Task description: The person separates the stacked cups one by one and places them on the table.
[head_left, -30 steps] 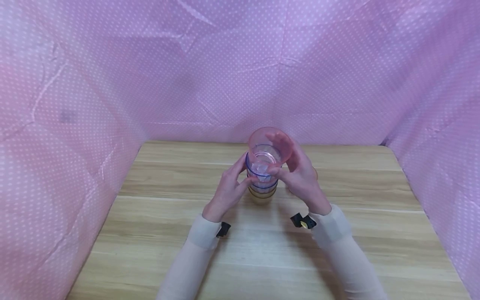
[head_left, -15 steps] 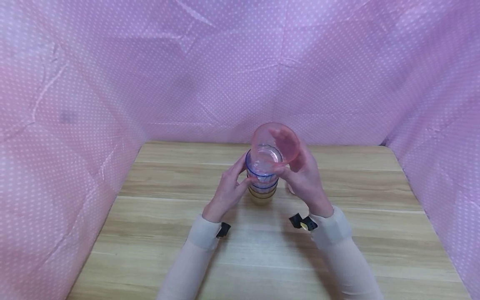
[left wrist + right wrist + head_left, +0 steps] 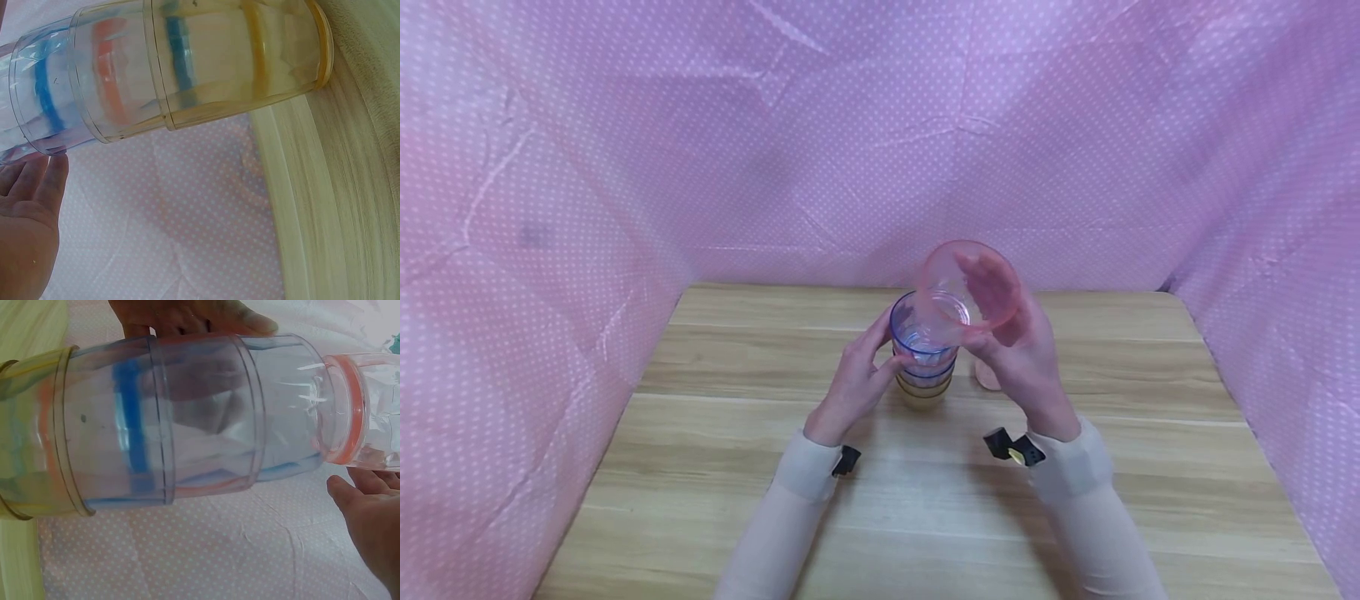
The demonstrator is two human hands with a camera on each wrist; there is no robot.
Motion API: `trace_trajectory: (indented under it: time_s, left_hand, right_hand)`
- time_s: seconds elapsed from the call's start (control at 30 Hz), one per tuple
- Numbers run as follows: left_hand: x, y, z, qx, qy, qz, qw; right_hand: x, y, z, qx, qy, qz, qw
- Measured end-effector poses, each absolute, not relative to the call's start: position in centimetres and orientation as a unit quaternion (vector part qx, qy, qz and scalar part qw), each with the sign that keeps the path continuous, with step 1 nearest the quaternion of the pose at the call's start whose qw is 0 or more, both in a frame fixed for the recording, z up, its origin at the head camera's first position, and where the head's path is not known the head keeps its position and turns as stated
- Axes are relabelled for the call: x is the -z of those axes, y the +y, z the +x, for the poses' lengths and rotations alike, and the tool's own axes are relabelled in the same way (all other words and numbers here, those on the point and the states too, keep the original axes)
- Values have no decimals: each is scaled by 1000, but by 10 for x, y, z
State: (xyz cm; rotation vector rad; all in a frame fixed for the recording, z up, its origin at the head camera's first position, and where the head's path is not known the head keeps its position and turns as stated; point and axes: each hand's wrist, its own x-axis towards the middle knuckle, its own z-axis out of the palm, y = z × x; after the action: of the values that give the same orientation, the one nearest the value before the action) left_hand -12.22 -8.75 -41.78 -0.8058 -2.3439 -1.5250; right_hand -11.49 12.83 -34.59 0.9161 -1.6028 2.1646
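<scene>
My right hand [image 3: 1022, 354] grips a see-through pink cup [image 3: 958, 287], which tilts toward me over the right side of a cup stack's rim. Its orange-banded base [image 3: 351, 409] overlaps the top of the stack in the right wrist view; whether they touch, I cannot tell. With fingers and thumb around its upper part, my left hand [image 3: 857, 379] holds that stack of nested clear cups [image 3: 922, 367]. The uppermost stacked cup has a blue rim, and a yellow cup [image 3: 219, 56] is at the bottom. Fingers [image 3: 53, 181] of the left hand touch the stack's side.
Partly hidden behind my right hand, another pinkish cup [image 3: 987, 375] stands on the wooden table [image 3: 925, 533]. Pink dotted cloth [image 3: 880, 150] hangs along the table's back and sides.
My right hand has drawn the pink cup up and to the right, out of the stack's top, tilting it. More of the blue rim shows. The left hand stays put.
</scene>
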Motion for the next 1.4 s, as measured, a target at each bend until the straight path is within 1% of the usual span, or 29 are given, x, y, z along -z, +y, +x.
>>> trace_trajectory:
  time_s: [0.43, 0.6, 0.93, 1.4]
  left_hand:
    - [419, -86, -123, 535, -783, -291, 123]
    - [419, -86, -124, 541, -776, -301, 123]
    - [417, -87, -122, 538, -784, -288, 110]
    - [418, -87, -122, 537, -785, -290, 109]
  right_hand:
    - [346, 148, -109, -762, -543, 306, 176]
    - [351, 158, -109, -776, -525, 301, 178]
    - [365, 184, -112, -784, -518, 284, 190]
    - [386, 213, -110, -809, -502, 241, 187]
